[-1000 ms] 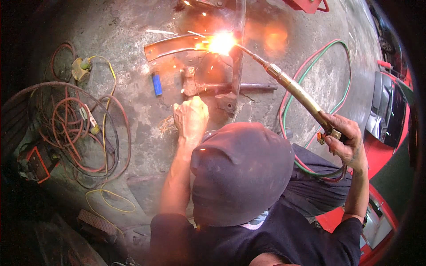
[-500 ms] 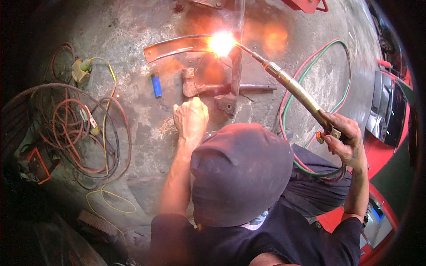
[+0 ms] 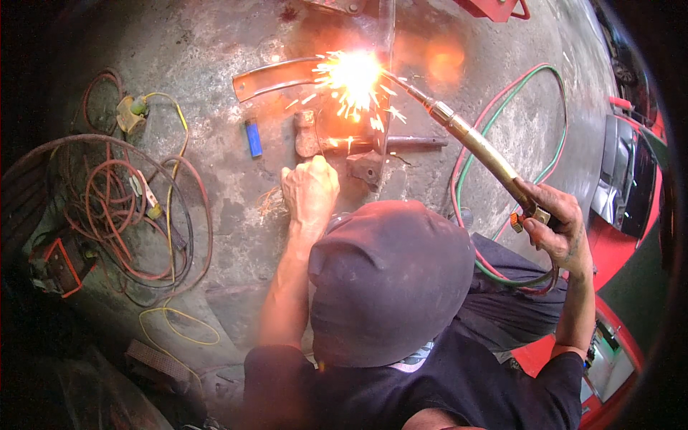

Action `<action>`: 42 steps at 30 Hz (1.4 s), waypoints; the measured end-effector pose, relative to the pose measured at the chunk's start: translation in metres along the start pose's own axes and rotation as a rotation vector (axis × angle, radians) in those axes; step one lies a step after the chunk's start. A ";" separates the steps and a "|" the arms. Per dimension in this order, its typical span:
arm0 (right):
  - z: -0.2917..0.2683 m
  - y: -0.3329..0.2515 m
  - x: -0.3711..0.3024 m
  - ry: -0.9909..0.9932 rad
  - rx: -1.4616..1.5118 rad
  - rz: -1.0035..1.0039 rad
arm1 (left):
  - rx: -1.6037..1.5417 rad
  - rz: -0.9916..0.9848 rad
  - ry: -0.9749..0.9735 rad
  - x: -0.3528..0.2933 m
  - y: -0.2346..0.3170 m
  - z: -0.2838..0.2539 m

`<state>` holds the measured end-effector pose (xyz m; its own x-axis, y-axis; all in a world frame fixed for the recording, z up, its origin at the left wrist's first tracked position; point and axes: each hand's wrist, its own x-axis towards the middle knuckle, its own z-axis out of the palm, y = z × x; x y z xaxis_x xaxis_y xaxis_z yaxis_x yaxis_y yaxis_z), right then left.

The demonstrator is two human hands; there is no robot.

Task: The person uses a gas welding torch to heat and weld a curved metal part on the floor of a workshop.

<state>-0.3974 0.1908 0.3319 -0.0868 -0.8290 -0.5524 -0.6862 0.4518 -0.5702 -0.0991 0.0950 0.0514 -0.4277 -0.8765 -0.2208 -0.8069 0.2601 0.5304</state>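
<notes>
1. A dark cap (image 3: 390, 279) is seen nearest, bent low over the work; the face could be reached by sparks if it is leaned further in.
2. The right hand (image 3: 555, 226) is closed around the handle of the brass cutting torch (image 3: 476, 147), near the right edge of the concrete floor (image 3: 215, 229). The red and green hoses (image 3: 502, 107) loop just beside it and could be scorched by flying sparks.
3. The left hand (image 3: 309, 188) is rested bare on the floor in a loose fist, holding nothing that can be made out, near the hammer (image 3: 358, 142); burns are likely, since sparks land close to it.
4. A blue lighter (image 3: 252, 137) lies near the spray and could be ignited.
5. Farthest, the flame (image 3: 352, 72) is played on the curved metal strip (image 3: 276, 77), which could be cut unevenly if the torch wavers.
</notes>
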 end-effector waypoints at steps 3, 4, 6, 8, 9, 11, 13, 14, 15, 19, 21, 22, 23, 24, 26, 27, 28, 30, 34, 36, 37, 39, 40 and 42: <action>-0.001 -0.001 0.000 -0.002 -0.018 -0.006 | -0.033 -0.007 -0.015 -0.001 -0.001 -0.001; -0.002 -0.001 0.000 0.000 -0.031 -0.007 | -0.042 -0.016 -0.020 -0.003 -0.002 -0.001; -0.004 0.001 -0.003 0.007 0.017 0.020 | -0.049 -0.025 -0.024 -0.007 -0.003 -0.001; -0.007 0.005 -0.008 0.014 0.068 0.045 | -0.156 -0.027 0.037 -0.013 -0.007 0.000; -0.009 0.007 -0.012 0.036 0.142 0.036 | -0.157 -0.026 0.037 -0.014 -0.009 0.000; -0.014 0.017 -0.020 0.085 0.227 0.007 | -0.270 -0.121 0.059 -0.016 -0.012 0.000; -0.017 0.020 -0.022 0.141 0.220 -0.063 | -0.398 -0.190 0.026 -0.013 -0.010 -0.013; -0.018 0.021 -0.023 0.192 0.210 -0.133 | -0.526 -0.264 -0.007 -0.011 -0.010 -0.018; -0.019 0.023 -0.024 0.185 0.240 -0.145 | -0.603 -0.269 -0.001 -0.010 -0.014 -0.017; -0.020 0.034 -0.026 0.133 0.269 -0.150 | -0.738 -0.293 0.044 -0.008 -0.013 -0.018; -0.017 0.036 -0.025 0.090 0.260 -0.133 | -0.670 -0.266 0.075 -0.008 -0.008 -0.026; -0.016 0.036 -0.025 0.090 0.262 -0.133 | -0.668 -0.267 0.075 -0.009 -0.011 -0.024; -0.015 0.036 -0.025 0.096 0.234 -0.125 | -0.557 -0.210 0.075 -0.011 -0.015 -0.019; -0.014 0.035 -0.025 0.103 0.204 -0.117 | -0.448 -0.151 0.075 -0.011 -0.017 -0.017; -0.015 0.035 -0.026 0.106 0.181 -0.109 | -0.414 -0.162 0.053 -0.011 -0.015 -0.014; -0.015 0.035 -0.025 0.108 0.161 -0.105 | -0.377 -0.175 0.033 -0.011 -0.014 -0.014; -0.016 0.035 -0.025 0.109 0.162 -0.107 | -0.375 -0.174 0.035 -0.010 -0.012 -0.015; -0.017 0.035 -0.026 0.095 0.216 -0.039 | -0.314 -0.100 0.095 -0.008 -0.009 -0.017; -0.016 0.031 -0.028 0.059 0.297 0.073 | -0.293 -0.092 0.147 -0.006 -0.012 -0.007; -0.017 0.036 -0.027 0.041 0.246 0.016 | -0.415 -0.085 0.186 -0.001 -0.012 -0.006; -0.016 0.036 -0.026 0.040 0.247 0.017 | -0.414 -0.086 0.185 0.001 -0.013 -0.004; -0.012 0.033 -0.023 0.048 0.214 -0.003 | -0.443 -0.147 0.124 0.005 -0.014 -0.002; -0.012 0.033 -0.022 0.045 0.216 -0.006 | -0.440 -0.149 0.126 0.007 -0.016 0.001; -0.010 0.035 -0.020 0.075 0.174 -0.014 | -0.497 -0.096 0.140 0.012 -0.020 0.009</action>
<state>-0.4264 0.2201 0.3295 -0.1361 -0.8551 -0.5002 -0.5533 0.4844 -0.6777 -0.0917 0.0831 0.0312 -0.2756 -0.9415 -0.1940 -0.5343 -0.0177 0.8451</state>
